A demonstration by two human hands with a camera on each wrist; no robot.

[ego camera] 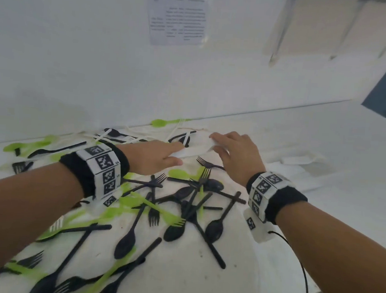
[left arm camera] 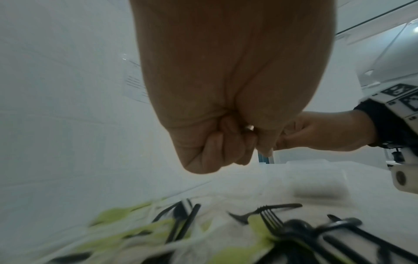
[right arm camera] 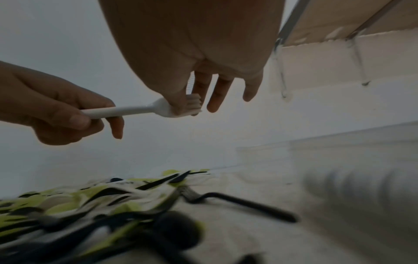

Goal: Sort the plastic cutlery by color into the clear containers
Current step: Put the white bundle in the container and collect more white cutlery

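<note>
My left hand (right arm camera: 52,109) has its grip clamped on the handle of a white fork (right arm camera: 135,110), held in the air above the table (ego camera: 234,288). My right hand (ego camera: 237,154) meets it at the tine end: thumb and forefinger pinch the tines, the other fingers (right arm camera: 214,94) straight and spread. Both hands hover at twelve o'clock of the heap of black and green cutlery (ego camera: 171,202), which lies loose on the table. A clear container (ego camera: 306,164) sits on the table at three o'clock of my right hand, blurred.
</note>
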